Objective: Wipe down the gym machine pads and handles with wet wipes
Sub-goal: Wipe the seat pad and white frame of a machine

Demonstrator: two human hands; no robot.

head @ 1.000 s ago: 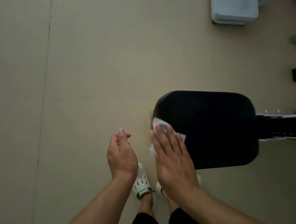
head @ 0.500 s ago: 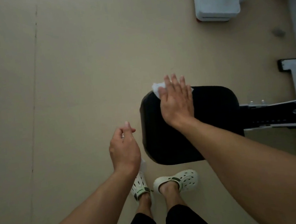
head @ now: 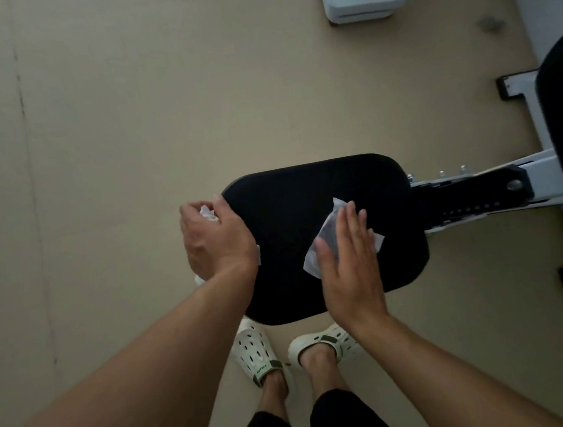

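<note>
The black seat pad (head: 323, 236) runs lengthwise toward the frame at right. The right hand (head: 349, 268) presses the wet wipe (head: 327, 236) flat mid-pad, fingers straight; the left hand (head: 214, 240), at the pad's near-left edge, curls round a crumpled white scrap (head: 208, 214).

Gym: black padded machine seat (head: 327, 236) on white steel frame (head: 540, 167), beige rubber-mat floor (head: 127, 125).

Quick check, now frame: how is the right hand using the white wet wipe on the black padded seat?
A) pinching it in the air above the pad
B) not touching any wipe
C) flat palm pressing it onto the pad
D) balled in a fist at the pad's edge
C: the right hand lies flat with straight fingers on the white wet wipe, which is spread on the black padded seat.
</note>
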